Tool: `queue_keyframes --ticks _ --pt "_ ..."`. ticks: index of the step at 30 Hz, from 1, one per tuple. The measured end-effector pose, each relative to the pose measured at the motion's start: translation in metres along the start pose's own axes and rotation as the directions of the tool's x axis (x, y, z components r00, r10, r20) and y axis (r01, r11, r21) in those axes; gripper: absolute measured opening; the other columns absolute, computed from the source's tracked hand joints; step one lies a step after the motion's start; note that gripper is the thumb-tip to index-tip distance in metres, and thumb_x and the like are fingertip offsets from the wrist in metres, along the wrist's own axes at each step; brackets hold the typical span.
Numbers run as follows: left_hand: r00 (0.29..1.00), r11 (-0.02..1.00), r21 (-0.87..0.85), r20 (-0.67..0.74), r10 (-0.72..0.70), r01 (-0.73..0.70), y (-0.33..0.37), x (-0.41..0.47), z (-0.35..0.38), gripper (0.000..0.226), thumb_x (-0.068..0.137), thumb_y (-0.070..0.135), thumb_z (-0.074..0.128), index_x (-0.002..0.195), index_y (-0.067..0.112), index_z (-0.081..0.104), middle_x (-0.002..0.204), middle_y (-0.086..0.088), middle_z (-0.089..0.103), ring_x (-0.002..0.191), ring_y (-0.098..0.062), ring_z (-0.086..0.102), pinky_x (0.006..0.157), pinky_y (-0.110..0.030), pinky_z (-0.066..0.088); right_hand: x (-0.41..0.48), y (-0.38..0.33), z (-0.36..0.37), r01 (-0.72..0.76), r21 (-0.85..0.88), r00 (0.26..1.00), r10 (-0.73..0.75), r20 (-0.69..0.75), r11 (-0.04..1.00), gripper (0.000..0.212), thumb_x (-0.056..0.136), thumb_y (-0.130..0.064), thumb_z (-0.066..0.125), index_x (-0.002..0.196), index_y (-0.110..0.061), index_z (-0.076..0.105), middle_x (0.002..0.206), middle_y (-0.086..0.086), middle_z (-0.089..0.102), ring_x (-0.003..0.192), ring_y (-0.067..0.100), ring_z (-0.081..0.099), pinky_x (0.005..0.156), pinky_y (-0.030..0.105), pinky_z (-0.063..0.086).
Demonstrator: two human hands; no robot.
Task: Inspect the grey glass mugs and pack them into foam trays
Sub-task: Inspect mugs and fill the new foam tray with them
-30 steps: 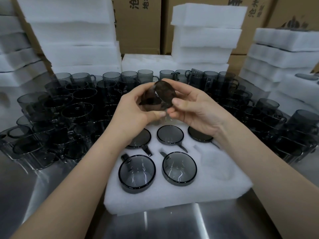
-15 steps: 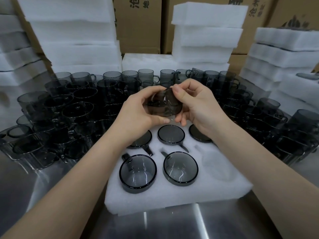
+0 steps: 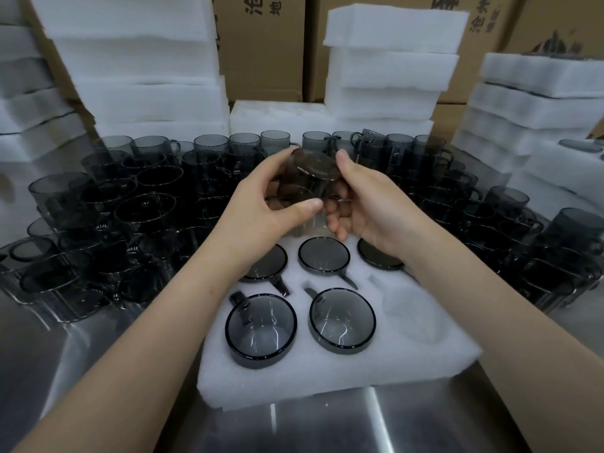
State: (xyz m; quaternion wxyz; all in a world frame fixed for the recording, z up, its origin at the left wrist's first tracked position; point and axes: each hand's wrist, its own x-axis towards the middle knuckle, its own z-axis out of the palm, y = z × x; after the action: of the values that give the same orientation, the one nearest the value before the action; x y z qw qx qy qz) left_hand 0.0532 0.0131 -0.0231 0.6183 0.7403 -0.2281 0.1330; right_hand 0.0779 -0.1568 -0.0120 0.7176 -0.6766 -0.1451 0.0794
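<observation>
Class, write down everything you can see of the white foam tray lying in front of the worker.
The foam tray is a thick white slab of soft-looking foam, lying flat on the steel table. It has six round pockets with handle slots, in two rows of three. Five hold grey glass mugs; the near right pocket is empty. The left hand and right hand hold a sixth mug above its far row, partly hiding that row.
</observation>
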Motion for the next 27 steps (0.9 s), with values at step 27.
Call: queue_keyframes --ticks 27 --pt "0.993 0.943 -0.318 -0.015 -0.113 0.103 -0.002 -0.001 -0.008 0.037 0.079 0.022 0.065 0.116 0.015 0.065 0.104 -0.006 0.069 0.105 -0.029 0.065 0.089 -0.046 0.056 -0.002 -0.001 -0.005 0.020 0.250 0.952 -0.095 0.291 0.968 0.038 0.088 -0.045 0.044 0.061 -0.022 0.060 0.060 -0.005 0.036 0.049 0.012 0.040 0.054 0.026 0.036"
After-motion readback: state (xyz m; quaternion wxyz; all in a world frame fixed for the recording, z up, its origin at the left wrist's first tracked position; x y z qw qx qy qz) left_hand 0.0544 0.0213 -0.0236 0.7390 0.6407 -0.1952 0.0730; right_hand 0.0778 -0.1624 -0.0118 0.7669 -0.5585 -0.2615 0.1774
